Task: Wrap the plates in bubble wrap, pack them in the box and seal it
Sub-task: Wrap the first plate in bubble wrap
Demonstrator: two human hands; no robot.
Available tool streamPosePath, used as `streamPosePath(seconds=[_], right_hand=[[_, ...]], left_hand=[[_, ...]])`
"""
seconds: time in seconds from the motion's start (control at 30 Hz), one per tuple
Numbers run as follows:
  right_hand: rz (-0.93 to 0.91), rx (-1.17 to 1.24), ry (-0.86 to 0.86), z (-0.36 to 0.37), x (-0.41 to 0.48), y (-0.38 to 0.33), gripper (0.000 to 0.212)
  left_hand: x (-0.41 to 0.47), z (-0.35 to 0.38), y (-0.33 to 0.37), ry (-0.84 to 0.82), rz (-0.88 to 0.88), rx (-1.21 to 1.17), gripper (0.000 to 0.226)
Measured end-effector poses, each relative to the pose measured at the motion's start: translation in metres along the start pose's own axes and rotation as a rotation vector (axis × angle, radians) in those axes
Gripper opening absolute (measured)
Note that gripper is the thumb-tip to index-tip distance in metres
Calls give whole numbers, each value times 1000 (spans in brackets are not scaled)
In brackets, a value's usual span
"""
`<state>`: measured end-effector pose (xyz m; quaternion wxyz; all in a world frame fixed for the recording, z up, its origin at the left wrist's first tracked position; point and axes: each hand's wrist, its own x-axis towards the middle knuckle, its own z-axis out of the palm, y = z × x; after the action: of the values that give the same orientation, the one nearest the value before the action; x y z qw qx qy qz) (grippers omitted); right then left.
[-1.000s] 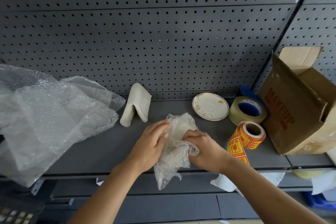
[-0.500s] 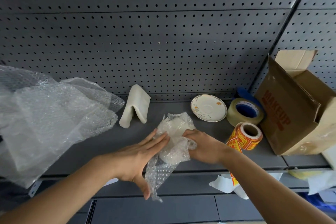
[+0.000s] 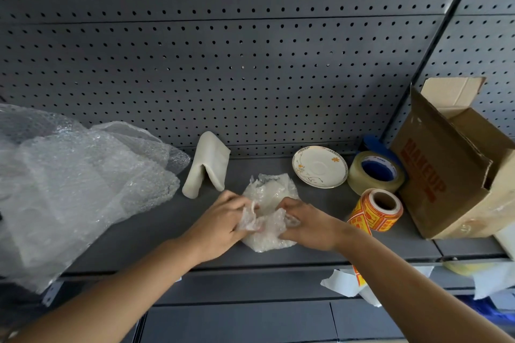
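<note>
Back in comes the left hand, fingers curled now, pinching the loose wrap on the wrapped plate (lying on the shelf); the right hand grips the other side. Bare plate sits beside the tape, box far right.

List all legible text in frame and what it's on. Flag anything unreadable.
"MAKEUP": red print on the side of the cardboard box.
Sticker roll: red print on yellow-orange labels, too blurred to read.
Tape roll: small white marks on the blue core, too small to read.
No other text visible.
</note>
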<state>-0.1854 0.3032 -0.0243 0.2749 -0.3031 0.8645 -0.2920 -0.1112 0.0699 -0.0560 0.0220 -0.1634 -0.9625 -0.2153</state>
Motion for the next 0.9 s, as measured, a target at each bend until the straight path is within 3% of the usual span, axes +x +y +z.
streamPosePath(seconds=[0.07,0.23,0.37,0.5,0.6,0.7,0.9], right_hand=[[-14,6,32,2,2,3,58],[-20,23,142,12,5,7,28],[-56,-48,255,20,4,7,17],[-102,71,330,24,4,12,53],[-167,38,346,29,6,15,64],[-210,-35,396,33,10,18,52],[-177,-51,503,37,20,11,26]], left_hand=[[8,6,5,112,-63,-48,77],[20,16,20,308,-209,-235,43],[22,30,13,474,-236,-412,54],[22,37,13,528,-148,-171,34],[19,38,14,520,-133,-80,29],[12,35,15,448,-83,47,24],[-10,20,31,189,-58,28,57]])
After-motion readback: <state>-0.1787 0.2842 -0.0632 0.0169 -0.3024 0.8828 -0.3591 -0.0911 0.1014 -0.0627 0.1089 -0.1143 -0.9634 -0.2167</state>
